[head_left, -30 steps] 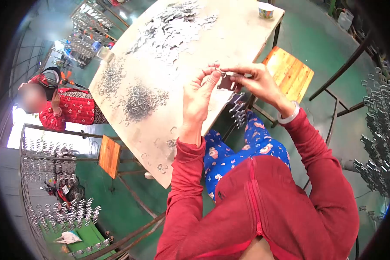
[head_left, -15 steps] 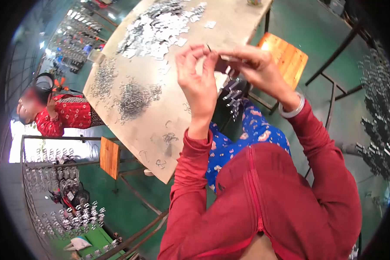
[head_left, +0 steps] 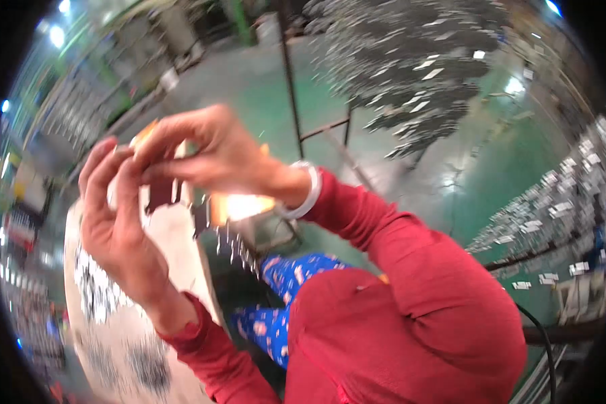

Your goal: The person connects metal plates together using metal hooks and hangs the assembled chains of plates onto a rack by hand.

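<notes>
My left hand (head_left: 124,236) is raised, its thumb and fingers pinched close against the fingertips of my right hand. What lies between them is too small and blurred to name. My right hand (head_left: 212,151) is closed, with a dark piece (head_left: 163,194) showing beneath its fingers. A string of small shiny metal pieces (head_left: 237,250) hangs down below it. Small metal pieces in a dark pile (head_left: 148,367) and a heap of flat silvery plates (head_left: 97,286) lie on the pale table (head_left: 185,252) beyond my left arm.
A wooden stool (head_left: 242,207) stands beside the table, under my right wrist. Racks densely hung with metal pieces (head_left: 417,67) rise ahead, and more hanging pieces (head_left: 545,209) are at the right. A dark metal post (head_left: 289,81) stands on the green floor (head_left: 444,178).
My view has swung right, so the table now sits at the lower left and the hanging racks fill more of it. Both hands stay together; the co-worker in red is no longer distinguishable.
</notes>
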`<state>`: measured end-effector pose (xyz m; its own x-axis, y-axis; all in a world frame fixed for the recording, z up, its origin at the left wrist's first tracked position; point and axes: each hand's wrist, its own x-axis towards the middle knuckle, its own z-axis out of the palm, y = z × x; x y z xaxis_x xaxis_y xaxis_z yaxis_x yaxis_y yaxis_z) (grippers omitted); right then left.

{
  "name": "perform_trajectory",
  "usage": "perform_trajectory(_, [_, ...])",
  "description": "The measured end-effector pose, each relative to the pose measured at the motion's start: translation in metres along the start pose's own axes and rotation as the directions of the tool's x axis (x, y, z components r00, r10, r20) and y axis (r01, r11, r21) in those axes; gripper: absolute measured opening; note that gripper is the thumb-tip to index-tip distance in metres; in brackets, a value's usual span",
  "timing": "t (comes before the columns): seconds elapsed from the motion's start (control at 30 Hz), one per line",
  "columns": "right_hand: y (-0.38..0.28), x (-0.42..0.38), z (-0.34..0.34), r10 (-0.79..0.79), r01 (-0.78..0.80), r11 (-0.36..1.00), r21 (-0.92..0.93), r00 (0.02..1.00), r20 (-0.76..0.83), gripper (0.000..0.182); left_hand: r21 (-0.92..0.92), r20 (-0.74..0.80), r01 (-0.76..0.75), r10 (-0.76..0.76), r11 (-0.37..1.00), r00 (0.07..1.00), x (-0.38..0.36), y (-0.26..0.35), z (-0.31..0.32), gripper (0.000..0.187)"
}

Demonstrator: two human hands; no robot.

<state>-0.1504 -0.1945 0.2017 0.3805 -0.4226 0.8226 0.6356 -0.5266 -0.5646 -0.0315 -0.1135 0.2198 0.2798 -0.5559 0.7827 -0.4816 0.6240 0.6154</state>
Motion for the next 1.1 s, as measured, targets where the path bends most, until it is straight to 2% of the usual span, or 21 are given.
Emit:
perform_trajectory(0.07, [-0.020,0.005,-0.008,-0.030,0.025,0.995,-0.100,0.999,-0.044,0.011,-0.109,-0.036,-0.025,0.022,0.994,0.999,0.005,0.001,0.006,0.023])
perform_trajectory(0.1, [-0.034,0.009,-0.016,0.028,-0.033,0.998,-0.053,0.996,-0.082,0.013,-0.187,-0.059,-0.013,0.002,0.982,0.998,0.005,0.001,0.010,0.024])
perform_trajectory(0.13, [-0.044,0.014,-0.025,-0.082,0.055,0.981,-0.184,0.986,-0.146,0.013,-0.154,-0.076,-0.015,0.003,0.988,0.997,0.002,-0.007,0.009,0.025])
perform_trajectory(0.2, [-0.070,0.019,-0.043,-0.133,0.087,0.974,-0.208,0.968,-0.214,0.012,-0.164,-0.045,0.080,-0.088,0.983,0.995,-0.017,-0.036,0.003,0.026])
perform_trajectory(0.27, [-0.094,0.026,-0.055,-0.169,0.055,0.921,-0.386,0.949,-0.268,0.011,-0.181,0.071,0.328,-0.320,0.927,0.945,-0.046,-0.078,-0.010,0.026])
perform_trajectory(0.3, [-0.105,0.027,-0.068,-0.154,0.026,0.906,-0.423,0.950,-0.270,0.011,-0.219,0.170,0.456,-0.427,0.862,0.888,-0.064,-0.105,-0.015,0.024])
perform_trajectory(0.33, [-0.118,0.030,-0.079,-0.203,0.054,0.878,-0.476,0.942,-0.267,0.011,-0.240,0.277,0.577,-0.514,0.781,0.812,-0.084,-0.132,-0.021,0.022])
perform_trajectory(0.37, [-0.130,0.032,-0.089,-0.251,0.080,0.847,-0.525,0.931,-0.264,0.011,-0.177,0.333,0.657,-0.584,0.733,0.741,-0.105,-0.161,-0.027,0.022])
perform_trajectory(0.47, [-0.166,0.030,-0.119,-0.332,0.112,0.791,-0.602,0.905,-0.267,0.013,0.017,0.442,0.819,-0.739,0.573,0.508,-0.167,-0.229,-0.045,0.021])
perform_trajectory(0.53, [-0.195,0.025,-0.144,-0.352,0.092,0.763,-0.640,0.890,-0.291,0.014,0.057,0.445,0.890,-0.810,0.452,0.382,-0.200,-0.263,-0.052,0.022])
perform_trajectory(0.63, [-0.233,0.016,-0.181,-0.409,0.031,0.692,-0.721,0.840,-0.357,0.015,0.113,0.418,0.934,-0.869,0.338,0.264,-0.224,-0.297,-0.062,0.023])
perform_trajectory(0.73, [-0.274,0.001,-0.223,-0.494,-0.104,0.563,-0.820,0.752,-0.436,0.015,0.159,0.380,0.945,-0.901,0.287,0.210,-0.233,-0.316,-0.075,0.024])
perform_trajectory(0.8, [-0.298,-0.008,-0.243,-0.553,-0.175,0.489,-0.855,0.695,-0.459,0.015,0.178,0.411,0.949,-0.895,0.262,0.170,-0.232,-0.324,-0.084,0.029])
perform_trajectory(0.9, [-0.333,-0.020,-0.276,-0.630,-0.091,0.460,-0.883,0.668,-0.397,0.012,0.212,0.470,0.937,-0.870,0.277,0.151,-0.225,-0.309,-0.090,0.032])
perform_trajectory(0.93, [-0.343,-0.024,-0.288,-0.622,-0.050,0.521,-0.852,0.661,-0.419,0.010,0.207,0.481,0.940,-0.865,0.270,0.142,-0.224,-0.308,-0.091,0.033])
perform_trajectory(1.0, [-0.365,-0.031,-0.313,-0.659,-0.096,0.519,-0.849,0.588,-0.469,0.010,0.198,0.500,0.948,-0.858,0.249,0.120,-0.223,-0.306,-0.093,0.035])
perform_trajectory(1.1, [-0.396,-0.040,-0.350,-0.711,-0.120,0.456,-0.882,0.548,-0.442,0.011,0.149,0.536,0.963,-0.837,0.224,0.112,-0.221,-0.301,-0.097,0.042])
